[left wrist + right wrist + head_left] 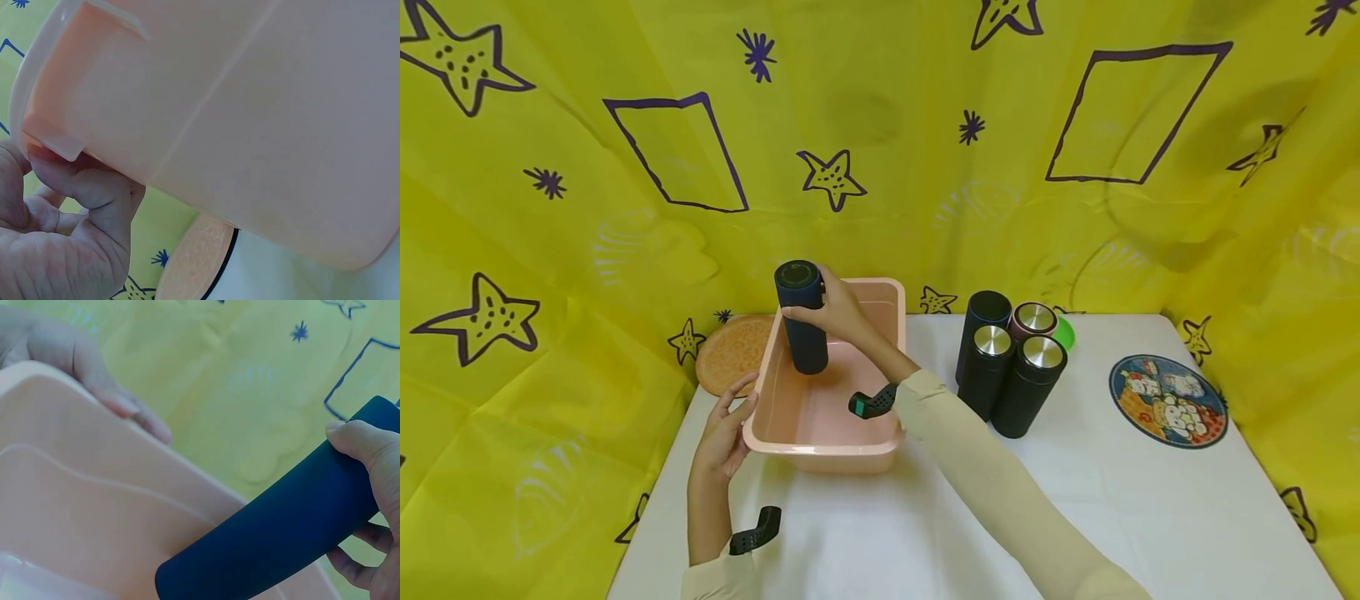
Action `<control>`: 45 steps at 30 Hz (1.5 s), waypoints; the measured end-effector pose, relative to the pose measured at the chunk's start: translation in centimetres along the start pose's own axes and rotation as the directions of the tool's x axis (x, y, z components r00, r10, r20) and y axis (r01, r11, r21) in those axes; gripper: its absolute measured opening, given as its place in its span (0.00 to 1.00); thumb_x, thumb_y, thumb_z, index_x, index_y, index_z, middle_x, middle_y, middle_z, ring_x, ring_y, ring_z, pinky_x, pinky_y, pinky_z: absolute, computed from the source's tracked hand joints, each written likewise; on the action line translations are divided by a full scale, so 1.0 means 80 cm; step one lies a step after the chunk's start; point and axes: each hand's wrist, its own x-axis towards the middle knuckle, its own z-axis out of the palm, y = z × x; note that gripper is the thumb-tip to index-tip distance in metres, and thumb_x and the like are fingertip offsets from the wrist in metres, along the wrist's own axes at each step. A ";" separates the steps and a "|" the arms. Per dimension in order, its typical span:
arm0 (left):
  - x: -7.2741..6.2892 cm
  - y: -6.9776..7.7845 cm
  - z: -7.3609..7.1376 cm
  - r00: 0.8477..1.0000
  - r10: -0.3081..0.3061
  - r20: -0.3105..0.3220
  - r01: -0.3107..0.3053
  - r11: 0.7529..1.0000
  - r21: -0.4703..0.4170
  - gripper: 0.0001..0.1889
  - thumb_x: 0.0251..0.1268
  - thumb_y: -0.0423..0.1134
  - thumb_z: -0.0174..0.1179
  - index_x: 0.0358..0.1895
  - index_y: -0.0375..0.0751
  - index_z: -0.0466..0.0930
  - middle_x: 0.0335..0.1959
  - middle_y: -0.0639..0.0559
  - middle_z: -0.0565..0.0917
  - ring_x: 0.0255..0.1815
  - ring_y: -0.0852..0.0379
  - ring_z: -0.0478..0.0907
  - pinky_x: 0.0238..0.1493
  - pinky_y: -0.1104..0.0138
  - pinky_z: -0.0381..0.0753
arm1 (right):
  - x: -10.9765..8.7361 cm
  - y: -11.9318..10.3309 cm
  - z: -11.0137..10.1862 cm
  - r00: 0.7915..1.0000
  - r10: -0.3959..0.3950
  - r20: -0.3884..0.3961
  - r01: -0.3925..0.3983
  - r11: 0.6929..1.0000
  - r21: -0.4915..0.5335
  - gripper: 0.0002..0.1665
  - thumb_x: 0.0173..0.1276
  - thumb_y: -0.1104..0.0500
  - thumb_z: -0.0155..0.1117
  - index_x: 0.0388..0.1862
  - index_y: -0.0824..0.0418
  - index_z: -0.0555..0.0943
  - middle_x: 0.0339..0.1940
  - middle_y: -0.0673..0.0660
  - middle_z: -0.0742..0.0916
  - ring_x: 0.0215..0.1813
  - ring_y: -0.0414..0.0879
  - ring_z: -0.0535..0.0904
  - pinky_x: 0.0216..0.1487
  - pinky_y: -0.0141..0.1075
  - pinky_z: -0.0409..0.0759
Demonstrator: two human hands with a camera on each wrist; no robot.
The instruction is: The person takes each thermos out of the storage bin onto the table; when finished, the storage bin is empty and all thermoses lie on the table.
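A pink plastic basin stands on the white table, its wall filling most of the left wrist view. My left hand grips its left rim, thumb under the edge. In my right hand is a dark blue vacuum flask, gripped near its top and held over the left half of the basin. The flask is close to upright in the head view; the right wrist view shows its lower end inside the basin walls. Whether it touches the basin floor I cannot tell.
Several flasks cluster right of the basin: a dark blue one, a pink-rimmed one, black ones with silver lids. Behind them is a green round thing. A patterned round mat lies far right, an orange-brown round mat left.
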 end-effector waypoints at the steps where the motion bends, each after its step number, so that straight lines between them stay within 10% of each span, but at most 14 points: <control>1: 0.000 0.000 -0.001 1.000 0.005 0.005 -0.005 1.000 -0.003 0.20 0.77 0.35 0.48 0.68 0.50 0.64 0.45 0.55 0.82 0.38 0.61 0.84 0.34 0.68 0.85 | -0.001 -0.004 -0.002 1.000 -0.008 -0.003 0.008 1.000 0.005 0.49 0.59 0.50 0.74 0.73 0.59 0.60 0.66 0.60 0.76 0.64 0.53 0.76 0.61 0.43 0.78; 26: -0.003 0.002 -0.002 0.999 0.010 0.035 -0.009 0.999 -0.032 0.19 0.76 0.35 0.49 0.66 0.51 0.66 0.43 0.54 0.83 0.35 0.61 0.84 0.34 0.68 0.85 | -0.035 -0.081 -0.051 0.983 -0.105 -0.148 0.121 0.988 0.100 0.45 0.55 0.51 0.76 0.71 0.54 0.67 0.56 0.54 0.82 0.51 0.48 0.80 0.45 0.37 0.84; 45: 0.000 -0.001 -0.002 1.000 0.007 0.028 -0.007 1.000 -0.017 0.18 0.76 0.37 0.49 0.65 0.53 0.67 0.43 0.56 0.84 0.36 0.61 0.84 0.32 0.68 0.84 | -0.076 -0.124 -0.086 0.930 -0.236 -0.281 0.269 0.960 0.082 0.39 0.53 0.55 0.77 0.64 0.59 0.72 0.50 0.56 0.84 0.46 0.45 0.80 0.44 0.40 0.83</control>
